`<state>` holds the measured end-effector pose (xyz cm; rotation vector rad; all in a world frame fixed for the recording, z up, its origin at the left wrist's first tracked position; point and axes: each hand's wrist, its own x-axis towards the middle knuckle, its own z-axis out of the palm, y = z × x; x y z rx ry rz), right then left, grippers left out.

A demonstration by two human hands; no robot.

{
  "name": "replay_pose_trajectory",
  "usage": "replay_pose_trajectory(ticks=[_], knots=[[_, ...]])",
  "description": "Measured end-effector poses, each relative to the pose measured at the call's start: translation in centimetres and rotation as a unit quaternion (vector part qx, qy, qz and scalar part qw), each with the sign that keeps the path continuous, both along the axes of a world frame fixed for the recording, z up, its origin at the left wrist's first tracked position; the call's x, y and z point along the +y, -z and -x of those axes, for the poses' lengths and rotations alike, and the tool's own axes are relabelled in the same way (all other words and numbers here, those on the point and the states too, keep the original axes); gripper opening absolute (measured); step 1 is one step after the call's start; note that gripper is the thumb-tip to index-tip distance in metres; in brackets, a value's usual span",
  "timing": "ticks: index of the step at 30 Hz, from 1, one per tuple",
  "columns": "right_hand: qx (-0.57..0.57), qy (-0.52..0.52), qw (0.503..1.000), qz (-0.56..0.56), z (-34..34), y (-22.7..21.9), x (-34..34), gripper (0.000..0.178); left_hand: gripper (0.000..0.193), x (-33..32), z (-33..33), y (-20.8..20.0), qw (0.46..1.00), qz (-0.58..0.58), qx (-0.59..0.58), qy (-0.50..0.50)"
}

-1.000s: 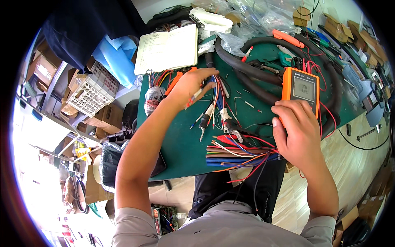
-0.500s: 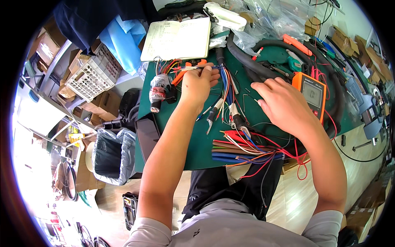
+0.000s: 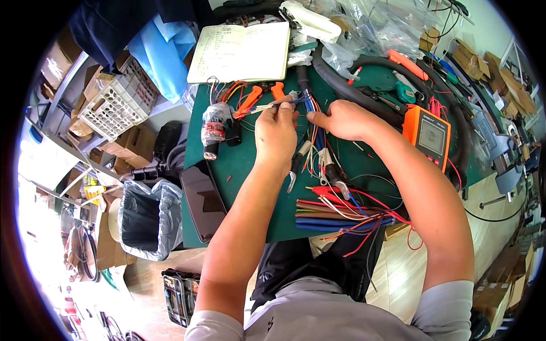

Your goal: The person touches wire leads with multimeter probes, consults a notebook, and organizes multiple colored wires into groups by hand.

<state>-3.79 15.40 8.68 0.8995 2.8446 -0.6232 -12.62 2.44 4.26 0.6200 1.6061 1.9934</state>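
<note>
My left hand pinches a few thin wires, white and blue, that branch left from a thick black cable. My right hand is just right of that cable's split end, fingers curled and thumb tip at the wire bundle. Whatever lies between its fingers is hidden. Thin red and white wires and thicker cores with metal lugs hang down from the bundle toward me. Orange-handled pliers rest beyond my left hand, partly covered by wires.
An open notebook lies at the back. An orange multimeter with red leads is at right. A wrapped connector and a black phone sit at left. Cut cable lengths lie along the front edge. A lined bin stands left.
My right hand has moved left, from near the multimeter to the wire bundle. My left hand still holds its thin wires. The view has shifted slightly.
</note>
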Motion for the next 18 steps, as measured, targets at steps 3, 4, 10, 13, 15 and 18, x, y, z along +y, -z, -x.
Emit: replay_pose_trajectory(ticks=[3, 4, 10, 13, 15, 18], knots=[[-0.045, 0.021, 0.998, 0.047, 0.7, -1.0, -1.3, 0.058, 0.039, 0.0, 0.2, 0.4, 1.000, 0.012, -0.014, -0.005], [-0.033, 0.036, 0.996, 0.076, 0.9, -0.6, -1.1, 0.053, 0.039, 0.0, 0.2, 0.5, 1.000, 0.021, -0.012, -0.009], [0.036, 0.120, 0.969, 0.214, 1.5, 0.5, -0.5, 0.029, 0.039, -0.4, 0.2, 0.3, 0.999, 0.050, -0.013, 0.005], [0.028, 0.115, 0.965, 0.234, 1.4, 0.5, -0.1, 0.026, 0.037, -0.5, 0.4, 0.7, 0.995, 0.088, 0.012, 0.036], [0.025, 0.114, 0.965, 0.233, 1.5, 0.2, -0.2, 0.024, 0.036, -0.7, 0.6, 0.7, 0.986, 0.132, 0.067, 0.075], [0.033, 0.115, 0.966, 0.230, 1.3, 0.4, 0.2, 0.025, 0.031, -1.2, 0.5, 0.4, 0.949, 0.205, 0.218, 0.103]])
